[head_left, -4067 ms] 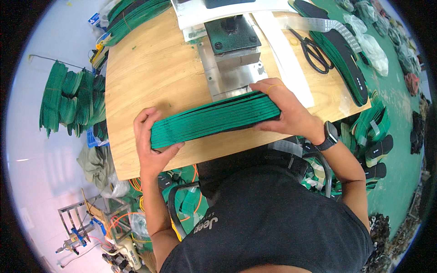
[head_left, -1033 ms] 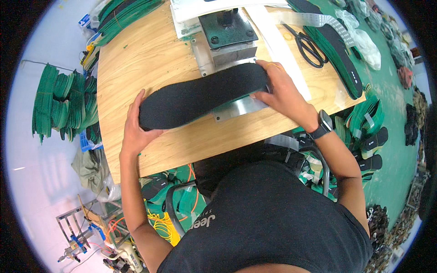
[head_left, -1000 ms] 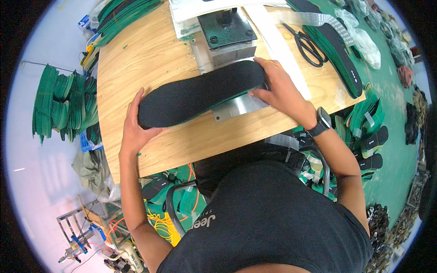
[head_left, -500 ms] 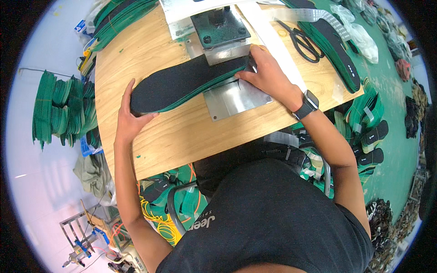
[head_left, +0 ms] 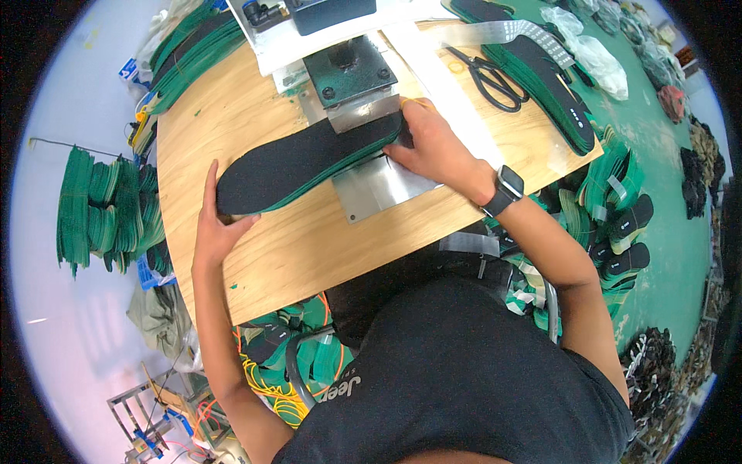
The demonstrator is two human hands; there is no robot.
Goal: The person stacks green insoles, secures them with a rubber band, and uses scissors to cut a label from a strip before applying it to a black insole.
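A stack of insoles (head_left: 282, 166), black on top with green layers below, lies slantwise on the wooden table. My left hand (head_left: 215, 228) cups its wide left end, thumb on the near edge and fingers along the outer end. At the narrower right end my right hand (head_left: 433, 143) grips the stack between thumb and fingers; a thin yellow band shows by the forefinger. Directly over that end stands a metal press head (head_left: 359, 108) with a dark bolted plate; whether it touches the insoles I cannot tell. A shiny metal plate (head_left: 379, 189) sits beneath, partly covered.
Black-handled scissors (head_left: 498, 85) lie right of the press, near another insole stack (head_left: 553, 97) at the table's right edge. More insoles (head_left: 197, 58) are piled at the far left. Bundled green insoles (head_left: 104, 209) stand beyond the left edge. The table (head_left: 286, 271) ends just before my body.
The whole view has shifted, so the table and press appear lower and slightly further left. Both hands keep their places on the insole stack.
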